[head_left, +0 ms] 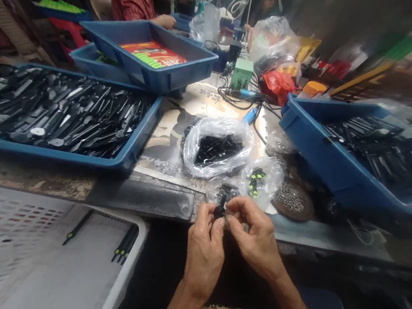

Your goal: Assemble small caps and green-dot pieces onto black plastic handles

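Observation:
My left hand (202, 247) pinches a small black plastic part (219, 212) at the table's front edge. Close beside it, my right hand (256, 236) has thumb and forefinger pressed together against the same spot; what they grip is too small to make out. Just beyond my fingers lies a clear bag with black pieces (227, 191). To its right, another bag holds small black and lime-green pieces (257, 180). A round dish of small metal screws or pins (290, 199) stands right of my right hand. Further back sits an open plastic bag (191, 159) full of small black parts.
Long black parts fill a blue tray (117, 163) on the left and a blue bin (315, 161) on the right. A white basket (91, 294) at lower left holds a few black strips. Behind are stacked blue trays (166, 79), a green box (241, 73), blue-handled corded tools (250, 115) and another person (133, 3).

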Demonstrator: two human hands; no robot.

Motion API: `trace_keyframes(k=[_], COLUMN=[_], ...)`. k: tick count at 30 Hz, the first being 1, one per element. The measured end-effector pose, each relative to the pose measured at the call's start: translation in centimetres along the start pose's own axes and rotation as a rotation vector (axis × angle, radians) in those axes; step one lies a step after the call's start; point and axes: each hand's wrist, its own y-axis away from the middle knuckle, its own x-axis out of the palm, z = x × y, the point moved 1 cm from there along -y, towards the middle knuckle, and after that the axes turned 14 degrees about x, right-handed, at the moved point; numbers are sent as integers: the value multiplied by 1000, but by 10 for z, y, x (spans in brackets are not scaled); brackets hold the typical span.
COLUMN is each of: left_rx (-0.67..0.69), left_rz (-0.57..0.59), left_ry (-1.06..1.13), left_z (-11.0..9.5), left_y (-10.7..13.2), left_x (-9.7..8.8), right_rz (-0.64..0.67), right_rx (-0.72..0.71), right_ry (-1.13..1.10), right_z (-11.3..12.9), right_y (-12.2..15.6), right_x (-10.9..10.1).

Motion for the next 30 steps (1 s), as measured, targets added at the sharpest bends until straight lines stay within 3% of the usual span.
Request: trace_keyframes(k=[6, 10, 13, 18, 20, 25, 30], left_rx=[106, 184, 170, -5, -47, -111, -159], left_rz=[13, 26, 44, 107, 135, 193, 210], left_ry=[-139, -134, -158, 35, 143, 341, 524], left_z=[2, 2, 2, 2, 0, -5, -4], left_y=[2, 3, 3, 4, 4, 2, 5], left_x=[-3, 1, 1, -6, -8, -10, -8], right_rz=[31, -32, -52, 176, 262, 429, 448], right_rx=[20, -15, -31, 239, 313, 278, 278], right_ry=[38, 69, 48, -354, -419, -300, -272], right_z=[0, -1, -3, -11, -12, -10, -6], right_y=[0, 3, 4, 0, -2, -3, -4], right_x=[1, 3, 4, 0, -4, -12, -14])
